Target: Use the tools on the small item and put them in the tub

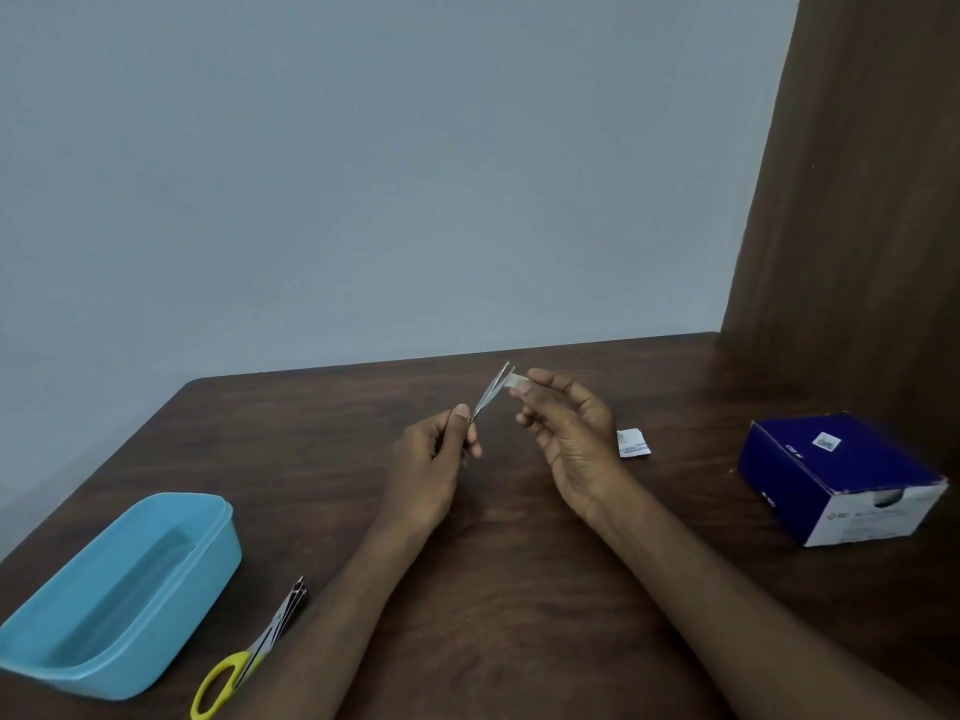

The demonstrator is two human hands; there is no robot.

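Observation:
Above the middle of the dark wooden table my left hand grips metal tweezers by their lower end, tips pointing up and to the right. My right hand pinches a small white pad between thumb and forefinger, right at the tweezer tips. Both hands are raised a little off the tabletop, close together.
An open light-blue plastic tub stands at the front left, with yellow-handled scissors beside it. A torn white sachet lies just right of my right hand. A dark blue carton sits at the right, by a brown wooden panel.

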